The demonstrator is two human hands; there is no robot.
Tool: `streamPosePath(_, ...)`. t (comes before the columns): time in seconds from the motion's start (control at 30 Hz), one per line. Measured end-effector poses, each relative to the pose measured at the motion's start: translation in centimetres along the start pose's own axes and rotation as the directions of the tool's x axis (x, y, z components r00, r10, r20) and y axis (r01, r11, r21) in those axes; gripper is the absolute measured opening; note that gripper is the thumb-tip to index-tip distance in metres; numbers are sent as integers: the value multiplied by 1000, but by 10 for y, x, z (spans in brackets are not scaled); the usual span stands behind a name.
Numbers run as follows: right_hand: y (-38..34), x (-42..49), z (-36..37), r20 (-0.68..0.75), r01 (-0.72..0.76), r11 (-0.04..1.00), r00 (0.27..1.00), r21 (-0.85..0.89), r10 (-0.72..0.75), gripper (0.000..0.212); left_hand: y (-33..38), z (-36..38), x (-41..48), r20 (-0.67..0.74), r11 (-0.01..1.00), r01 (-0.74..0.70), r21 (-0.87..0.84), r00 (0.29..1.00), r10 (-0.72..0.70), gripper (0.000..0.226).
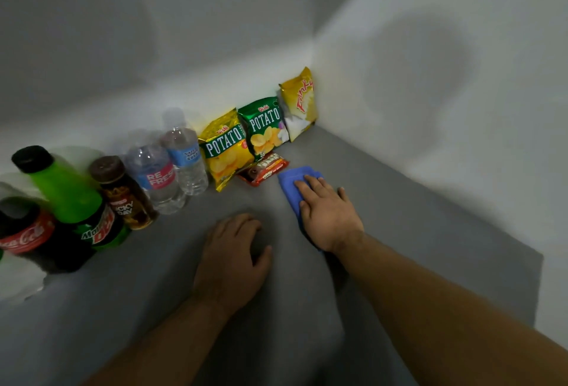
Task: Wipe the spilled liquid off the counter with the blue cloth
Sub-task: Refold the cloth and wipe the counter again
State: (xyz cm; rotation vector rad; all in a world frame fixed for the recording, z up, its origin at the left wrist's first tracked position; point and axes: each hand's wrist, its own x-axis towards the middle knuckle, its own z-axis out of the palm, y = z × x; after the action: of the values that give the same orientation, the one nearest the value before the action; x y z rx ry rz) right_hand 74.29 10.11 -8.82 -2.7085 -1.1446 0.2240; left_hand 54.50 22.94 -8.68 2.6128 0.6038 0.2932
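A folded blue cloth [293, 178] lies on the grey counter [415, 216] near the back corner. My right hand [327, 215] presses flat on it with the fingers spread, covering most of the cloth. My left hand [233, 259] rests palm down on the counter to the left of it, fingers relaxed and holding nothing. No spilled liquid is plainly visible on the grey surface.
Along the back wall stand a Coca-Cola bottle [27, 232], a green Mountain Dew bottle [73, 198], a brown drink bottle [124, 193], two water bottles [172, 167] and three chip bags [264, 127]. A red snack pack [264, 170] lies just left of the cloth. White walls meet at the corner.
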Motion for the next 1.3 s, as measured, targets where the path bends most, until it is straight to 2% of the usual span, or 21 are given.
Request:
streamPosePath(0.13,27,33,-6,-22,-69,998,997,-8,69,57,13,12,19,-10,998,38,57,999,-38,55)
streamPosePath(0.33,55,76,-17,-38,-165,986,985,30,166,57,19,14,22,22,985,15,169,1000,-19,63)
streamPosePath(0.57,74,90,-26,-28,-246,969,969,33,247,57,24,9,20,12,986,8,167,1000,-10,57)
streamPosePath(0.87,142,-16,-31,-98,-366,929,924,47,369,56,32,4,17,24,982,3,191,1000,-8,54)
streamPosePath(1.03,177,-86,-35,-107,-413,910,903,44,416,56,45,0,9,34,977,-12,213,999,4,68)
streamPosePath(1.3,238,-171,-39,-104,-471,880,874,55,475,56,80,6,-35,84,986,-130,108,989,121,43)
